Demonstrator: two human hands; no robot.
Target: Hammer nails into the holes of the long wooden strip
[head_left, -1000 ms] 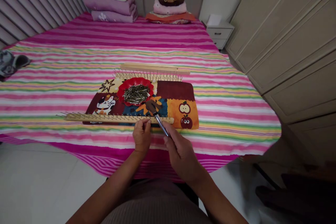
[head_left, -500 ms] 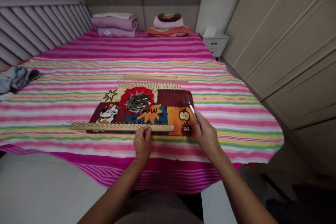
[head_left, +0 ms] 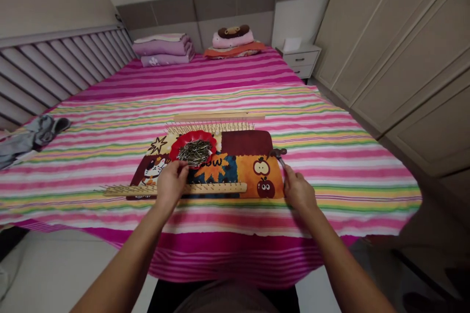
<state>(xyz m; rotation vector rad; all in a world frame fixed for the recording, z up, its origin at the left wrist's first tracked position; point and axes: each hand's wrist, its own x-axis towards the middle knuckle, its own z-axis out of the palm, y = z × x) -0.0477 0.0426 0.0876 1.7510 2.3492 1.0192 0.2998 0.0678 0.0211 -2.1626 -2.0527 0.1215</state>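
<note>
Left hand, grip unclear, is at a red scalloped bowl; right hand clamps a dark-headed metal hammer; multicoloured patchwork mat shows "ow".

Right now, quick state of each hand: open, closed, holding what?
Left hand: at the near edge of the red scalloped bowl of metal nails; grip cannot be told.
Right hand: closed, holding the dark-headed, metal-shafted hammer.
</note>
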